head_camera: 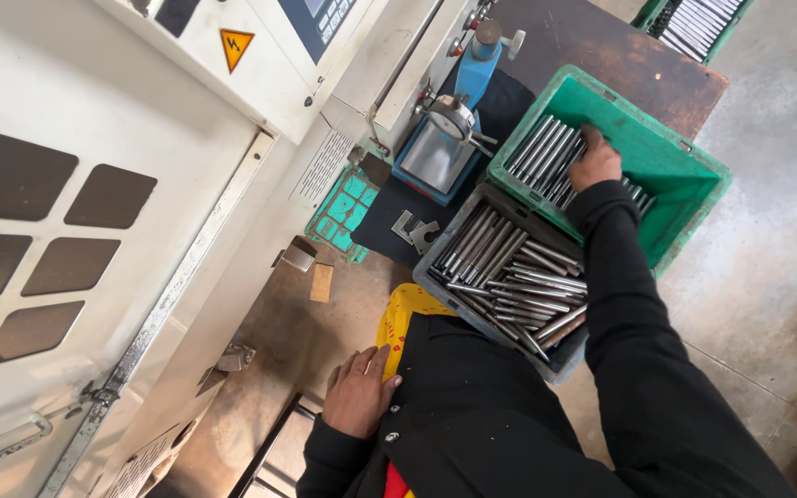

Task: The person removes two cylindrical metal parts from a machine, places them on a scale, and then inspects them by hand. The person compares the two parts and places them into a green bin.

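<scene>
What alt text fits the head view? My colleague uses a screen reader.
The person's right hand reaches into a green crate of metal rods, while the left hand rests on their lap. A grey tray of rods sits nearer, beside a white machine.

Rods [546,152] in far crate [684,175]; near crate [435,258] before it; gauge stand [445,138] left.

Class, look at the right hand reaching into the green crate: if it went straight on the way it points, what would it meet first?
The right hand would most likely meet the metal rods lying in the green crate; it already seems to touch them, though depth is unclear.
</scene>
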